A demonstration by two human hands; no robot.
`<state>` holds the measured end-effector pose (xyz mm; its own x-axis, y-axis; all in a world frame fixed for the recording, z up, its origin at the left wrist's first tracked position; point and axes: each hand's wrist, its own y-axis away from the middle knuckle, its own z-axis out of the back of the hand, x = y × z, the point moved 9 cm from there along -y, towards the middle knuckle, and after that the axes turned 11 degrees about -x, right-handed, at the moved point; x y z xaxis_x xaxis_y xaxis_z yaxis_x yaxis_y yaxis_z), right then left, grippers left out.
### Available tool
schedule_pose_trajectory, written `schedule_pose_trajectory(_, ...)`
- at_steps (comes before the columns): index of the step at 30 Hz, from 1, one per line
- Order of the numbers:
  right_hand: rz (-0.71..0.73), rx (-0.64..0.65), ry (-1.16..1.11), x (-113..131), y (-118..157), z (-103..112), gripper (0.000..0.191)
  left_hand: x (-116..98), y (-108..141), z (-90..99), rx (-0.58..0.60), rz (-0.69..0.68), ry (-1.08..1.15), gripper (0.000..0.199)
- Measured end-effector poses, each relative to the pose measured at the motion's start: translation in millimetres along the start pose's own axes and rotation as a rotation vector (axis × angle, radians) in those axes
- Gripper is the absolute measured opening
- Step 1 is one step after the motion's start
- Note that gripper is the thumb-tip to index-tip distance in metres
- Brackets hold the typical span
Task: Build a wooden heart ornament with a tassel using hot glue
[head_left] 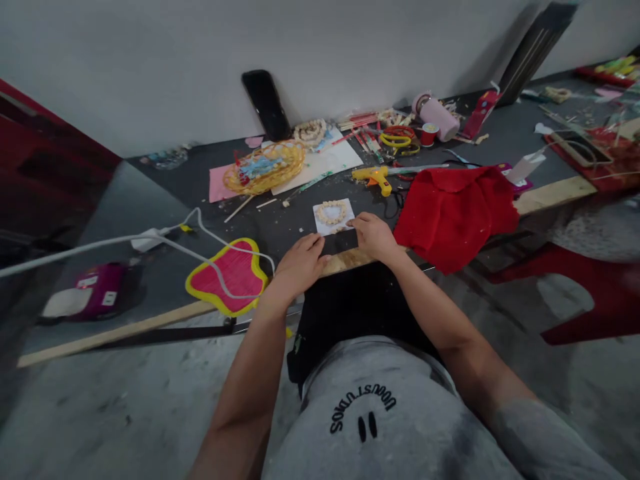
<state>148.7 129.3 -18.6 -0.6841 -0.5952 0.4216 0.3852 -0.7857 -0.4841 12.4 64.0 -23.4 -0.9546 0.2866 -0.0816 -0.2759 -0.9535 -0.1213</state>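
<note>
Right hand (374, 237) at square paper (329, 231)

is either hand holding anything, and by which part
The right hand touches the white paper at its lower right edge; whether it grips cannot be told. The left hand, by the lower left corner, holds nothing visible.

Bead ring (343, 213), apparently, on paper (327, 231), left of cloth (457, 210).

The card (327, 229) is white, the ring (343, 212) cream, the cloth (457, 217) red.
</note>
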Motion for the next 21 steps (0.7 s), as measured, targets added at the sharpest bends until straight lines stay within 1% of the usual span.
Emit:
schedule_pose_trajectory(5, 0.003, -0.049, -0.023, -1, -2, 2, 0.037, -1, 3, -0.4, -0.03, -0.013, 0.027, 0.055)
schedule_pose_trajectory(12, 0.031, -0.058, -0.02, 0, -2, 3, 0.035, 0, 3, -1.1, -0.037, -0.015, 0.053, 0.055)
schedule_pose_trajectory(16, -0.007, -0.077, -0.061, -6, -5, 6, 0.031, 0, 1, 0.3, -0.013, -0.022, 0.05, 0.053)
schedule_pose_trajectory(21, -0.062, -0.105, -0.068, -10, -19, 6, 0.022, -2, -4, 7.8, 0.002, -0.043, 0.046, 0.047)
